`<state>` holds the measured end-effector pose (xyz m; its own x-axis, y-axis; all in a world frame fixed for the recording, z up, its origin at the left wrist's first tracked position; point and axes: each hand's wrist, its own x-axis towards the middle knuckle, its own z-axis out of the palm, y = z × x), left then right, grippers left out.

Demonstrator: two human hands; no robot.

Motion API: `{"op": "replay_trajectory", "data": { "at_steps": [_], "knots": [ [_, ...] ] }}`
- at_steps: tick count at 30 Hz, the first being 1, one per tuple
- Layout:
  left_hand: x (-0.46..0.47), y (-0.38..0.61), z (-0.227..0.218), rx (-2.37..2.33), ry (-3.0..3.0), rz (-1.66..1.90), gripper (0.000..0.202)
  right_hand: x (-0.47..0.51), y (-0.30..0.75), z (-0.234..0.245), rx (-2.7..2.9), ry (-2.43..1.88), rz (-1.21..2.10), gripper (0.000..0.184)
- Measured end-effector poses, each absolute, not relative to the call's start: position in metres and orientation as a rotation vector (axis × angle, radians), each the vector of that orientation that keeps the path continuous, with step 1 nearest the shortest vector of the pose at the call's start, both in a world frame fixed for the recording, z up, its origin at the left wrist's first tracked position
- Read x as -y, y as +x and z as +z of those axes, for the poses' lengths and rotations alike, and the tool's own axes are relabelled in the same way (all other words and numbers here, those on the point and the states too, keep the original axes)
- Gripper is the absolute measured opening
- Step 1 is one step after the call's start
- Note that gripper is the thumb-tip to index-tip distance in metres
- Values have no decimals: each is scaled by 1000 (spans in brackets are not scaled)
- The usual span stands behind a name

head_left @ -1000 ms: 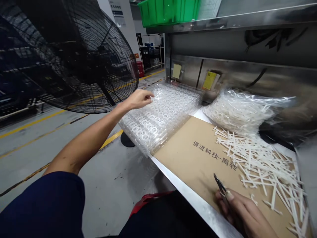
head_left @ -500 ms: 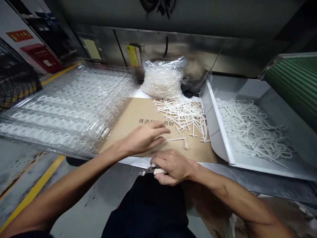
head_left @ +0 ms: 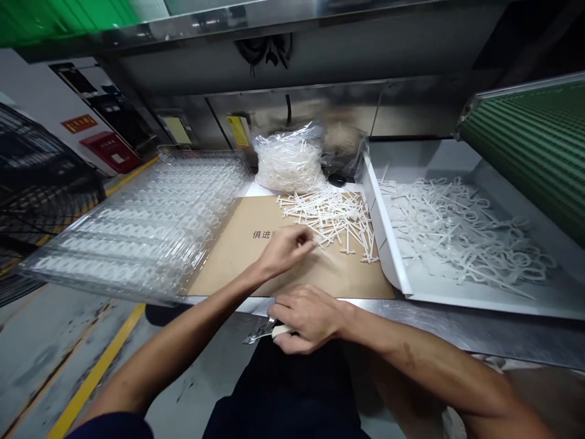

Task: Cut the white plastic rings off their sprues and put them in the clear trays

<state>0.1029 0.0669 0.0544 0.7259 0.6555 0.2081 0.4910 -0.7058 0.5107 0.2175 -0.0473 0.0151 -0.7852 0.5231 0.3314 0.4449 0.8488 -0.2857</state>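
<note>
My left hand is closed in a pinch above the cardboard, at the near edge of a pile of white plastic stick pieces. From its fingertips runs a blurred white plastic piece. Lower and nearer to me, my right hand wraps round a pair of nippers with a cream-coloured handle. Their metal jaws point left, past the table's front edge. The printed cardboard sheet lies under the pile.
Stacked clear trays with rows of white parts stand left. A clear bag full of white pieces sits behind the pile. On the right, a white bin holds looped white pieces beside a green ribbed belt.
My left hand has gone from loosely open to a pinch, lifting the lone white piece off the cardboard. The right hand keeps its hold on the nippers. The camera view has tilted up.
</note>
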Motion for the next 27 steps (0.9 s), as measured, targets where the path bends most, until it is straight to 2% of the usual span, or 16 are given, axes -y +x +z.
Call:
{"op": "replay_trajectory", "data": {
  "at_steps": [3,8,13,19,27],
  "knots": [
    [-73,69,41,-1182,2359,608,31,48,219,17,2619,-728,261,30],
    [-78,43,34,-1396,2278,602,25,48,220,17,2623,-730,263,28],
    [-86,71,37,-1406,2354,558,32,46,220,16,2646,-728,252,29],
    [-104,103,23,-1389,2448,534,15,45,219,17,2674,-715,234,31],
    [-103,66,36,-1260,2643,437,14,48,220,18,2634,-713,240,34]
  ]
}}
